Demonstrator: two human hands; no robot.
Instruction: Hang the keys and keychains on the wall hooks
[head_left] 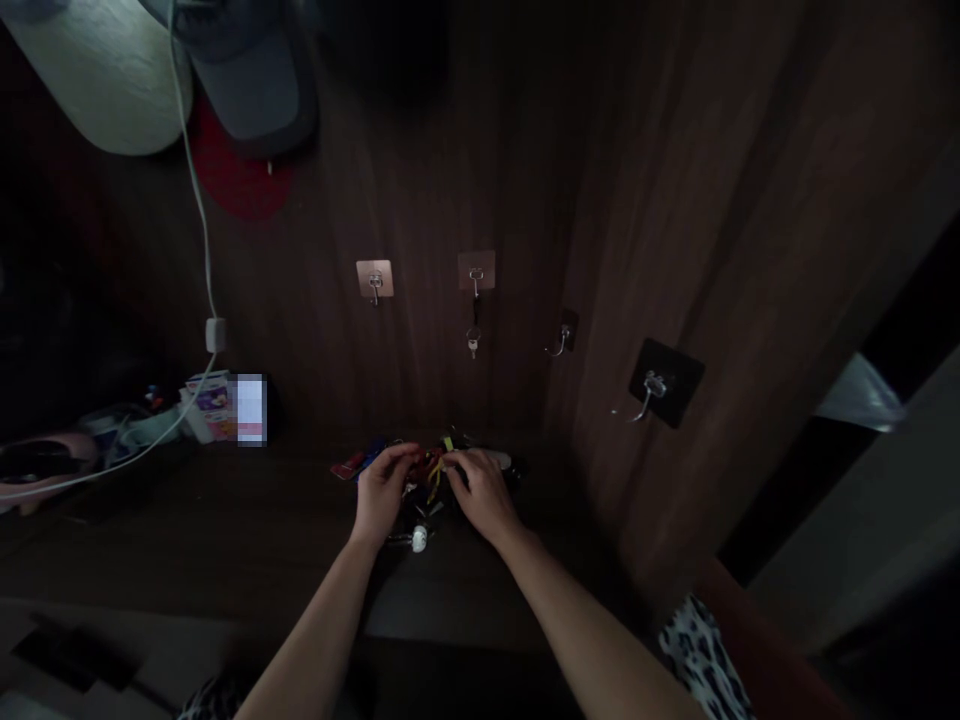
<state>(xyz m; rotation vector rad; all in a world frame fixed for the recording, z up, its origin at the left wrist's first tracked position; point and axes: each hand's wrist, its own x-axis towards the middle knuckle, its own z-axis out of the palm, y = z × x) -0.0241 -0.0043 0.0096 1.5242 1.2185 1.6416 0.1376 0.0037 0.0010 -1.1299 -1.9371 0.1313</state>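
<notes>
In the dim head view, a small heap of key rings and straps lies on the dark shelf, with my hands over it. My left hand (384, 488) has its fingers bent together at a red piece (429, 464) in the heap; what lies between the fingertips is hidden. My right hand (480, 488) is curled with its fingertips on a yellow strap (435, 484) that hangs down from them. Beside my left wrist lies a round white charm (419, 539). A dark red tag (348, 467) and a blue piece (371, 453) stick out left of my left hand.
Above the heap are a bare hook (375, 281) and a hook (476, 272) with a key (472, 345) hanging from it. Two more hooks (559, 340) (655, 384) project at the right. Caps (251, 95), a white cable (196, 190) and small boxes (214, 405) occupy the left.
</notes>
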